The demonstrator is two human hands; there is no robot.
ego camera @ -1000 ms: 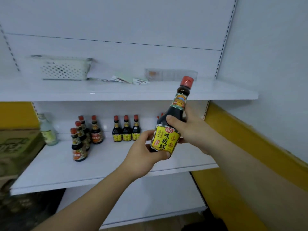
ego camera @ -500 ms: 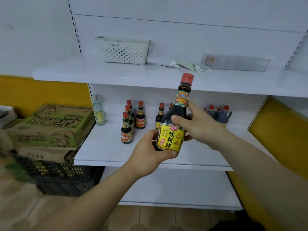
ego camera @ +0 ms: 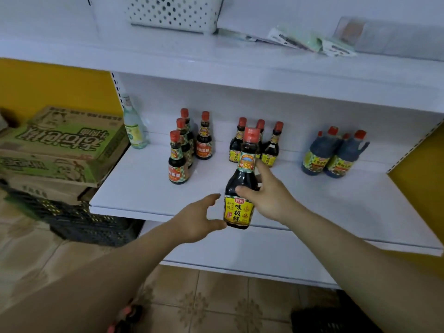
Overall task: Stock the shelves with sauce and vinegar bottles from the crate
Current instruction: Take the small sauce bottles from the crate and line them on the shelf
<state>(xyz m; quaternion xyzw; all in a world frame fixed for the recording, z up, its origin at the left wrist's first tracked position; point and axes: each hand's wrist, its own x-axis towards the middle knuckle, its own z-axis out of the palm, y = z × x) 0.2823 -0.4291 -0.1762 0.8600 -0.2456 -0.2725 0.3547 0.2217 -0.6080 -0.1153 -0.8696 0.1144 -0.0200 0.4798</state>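
A dark sauce bottle (ego camera: 240,188) with a red cap and a yellow label stands upright over the front of the middle shelf (ego camera: 144,188). My right hand (ego camera: 269,195) grips its body from the right. My left hand (ego camera: 199,219) is beside the bottle's base on the left, fingers spread, thumb touching the bottom edge. Behind it stand three bottles of the same kind (ego camera: 271,150). Several red-labelled sauce bottles (ego camera: 177,162) stand to the left, and two large dark jugs (ego camera: 334,155) to the right.
A clear vinegar bottle (ego camera: 134,128) stands at the shelf's back left corner. Green cardboard boxes (ego camera: 60,147) are stacked on a black crate (ego camera: 84,224) to the left. On the upper shelf sit a white perforated basket (ego camera: 173,13) and packets. Another black crate (ego camera: 331,320) lies at bottom right.
The bottle has come down and forward toward the middle shelf. My left hand has loosened from around its base and now only touches it. The camera has moved closer and lower.
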